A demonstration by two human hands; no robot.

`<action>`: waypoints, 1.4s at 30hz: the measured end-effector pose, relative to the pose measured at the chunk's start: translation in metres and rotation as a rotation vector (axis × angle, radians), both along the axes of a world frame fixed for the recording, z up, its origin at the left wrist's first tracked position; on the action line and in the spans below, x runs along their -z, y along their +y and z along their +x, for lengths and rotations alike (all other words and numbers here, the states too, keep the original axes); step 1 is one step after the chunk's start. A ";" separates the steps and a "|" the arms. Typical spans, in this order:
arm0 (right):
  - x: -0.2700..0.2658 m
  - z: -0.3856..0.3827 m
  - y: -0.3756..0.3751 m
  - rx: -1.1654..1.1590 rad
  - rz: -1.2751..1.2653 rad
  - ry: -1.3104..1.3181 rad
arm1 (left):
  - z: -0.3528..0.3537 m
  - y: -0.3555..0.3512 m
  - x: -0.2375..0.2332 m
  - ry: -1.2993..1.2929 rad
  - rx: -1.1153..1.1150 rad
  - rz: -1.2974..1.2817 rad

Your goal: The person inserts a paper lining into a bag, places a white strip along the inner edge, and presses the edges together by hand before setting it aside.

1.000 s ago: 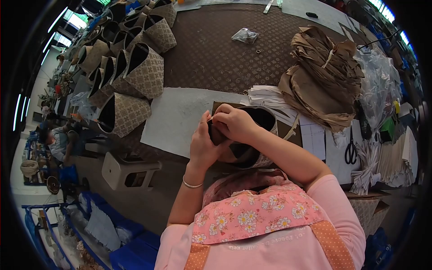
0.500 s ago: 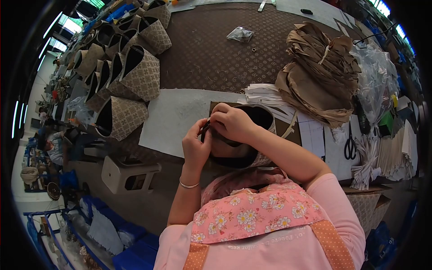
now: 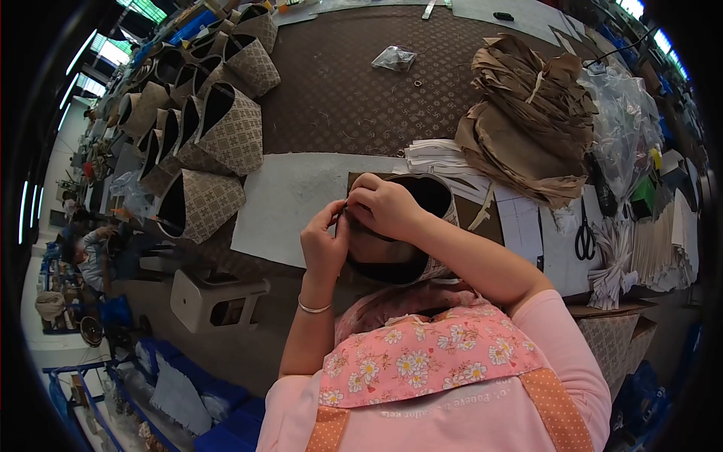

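Observation:
In front of me on the table edge stands a patterned, dark-lined bag body, a rounded open shell with a beige outside. My left hand is closed at its left side, thumb and fingers pinching a dark edge. Right beside it, my right hand reaches across the opening, fingers bent and pressed on the same edge. The fingertips of both hands meet there, and they hide the exact spot they grip. A pale sheet lies under the work.
Several patterned bag bodies stand at the left. At the right are a brown fabric bundle, white strips, black scissors and clear plastic. A small plastic packet lies farther back. A stool stands at lower left.
Both hands stay at the same edge of the bag body, with the fingertips slightly closer together. The view has shifted a little.

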State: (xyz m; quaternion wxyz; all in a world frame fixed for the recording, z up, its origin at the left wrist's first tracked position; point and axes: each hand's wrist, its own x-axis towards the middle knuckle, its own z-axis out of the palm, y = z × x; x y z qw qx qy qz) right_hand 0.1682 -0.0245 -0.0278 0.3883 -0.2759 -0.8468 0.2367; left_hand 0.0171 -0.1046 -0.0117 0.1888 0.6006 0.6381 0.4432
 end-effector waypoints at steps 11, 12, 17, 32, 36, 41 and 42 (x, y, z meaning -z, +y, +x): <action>-0.016 0.027 0.011 0.044 -0.133 -0.179 | -0.007 0.003 -0.003 -0.005 0.019 0.004; -0.017 0.030 0.012 0.045 -0.167 -0.209 | -0.007 0.004 -0.003 0.010 0.033 0.003; -0.012 0.026 0.013 0.071 -0.157 -0.173 | -0.004 0.008 -0.008 0.159 0.066 0.047; -0.008 0.019 0.010 0.131 -0.123 -0.113 | -0.004 0.019 -0.013 0.220 0.222 0.046; -0.010 0.020 0.009 0.147 -0.106 -0.136 | 0.000 0.028 -0.012 0.256 0.203 -0.058; -0.014 0.042 0.021 0.160 -0.199 -0.271 | -0.007 0.035 -0.007 0.256 0.228 0.037; -0.014 0.046 0.024 0.140 -0.207 -0.312 | -0.007 0.035 -0.007 0.241 0.242 0.012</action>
